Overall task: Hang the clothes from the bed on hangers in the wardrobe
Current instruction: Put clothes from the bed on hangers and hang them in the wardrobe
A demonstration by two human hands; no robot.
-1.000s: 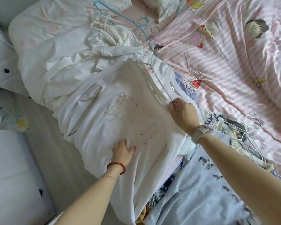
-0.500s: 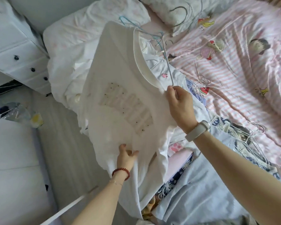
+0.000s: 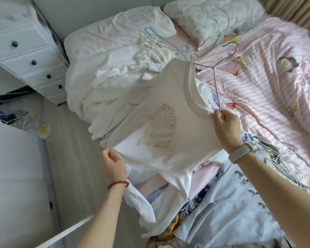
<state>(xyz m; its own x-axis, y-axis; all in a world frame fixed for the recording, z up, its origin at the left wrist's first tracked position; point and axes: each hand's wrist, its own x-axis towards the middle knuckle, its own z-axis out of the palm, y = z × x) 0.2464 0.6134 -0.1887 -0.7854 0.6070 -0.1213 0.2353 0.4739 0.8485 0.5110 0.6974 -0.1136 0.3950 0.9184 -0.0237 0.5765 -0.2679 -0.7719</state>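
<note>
White top (image 3: 170, 111) held up over the near-left side of the bed (image 3: 268, 97), already on a thin wire hanger (image 3: 215, 76); hook sticks out of the neckline toward the far side. Right hand (image 3: 226, 128) pinches the shoulder seam and, apparently, the hanger arm just beside the collar. Left hand (image 3: 114, 162) grips the lower hem, fingers curled round the cloth. Judgement: step in hand is seating the top squarely before carrying it off. To do well: confirm both hanger arms sit inside the shoulders, tug the hem gently to even it, take the hook itself before releasing the hem. More clothes (image 3: 227, 208) lie heaped near right, spare hangers (image 3: 168, 42) far side; wardrobe not identifiable here.
</note>
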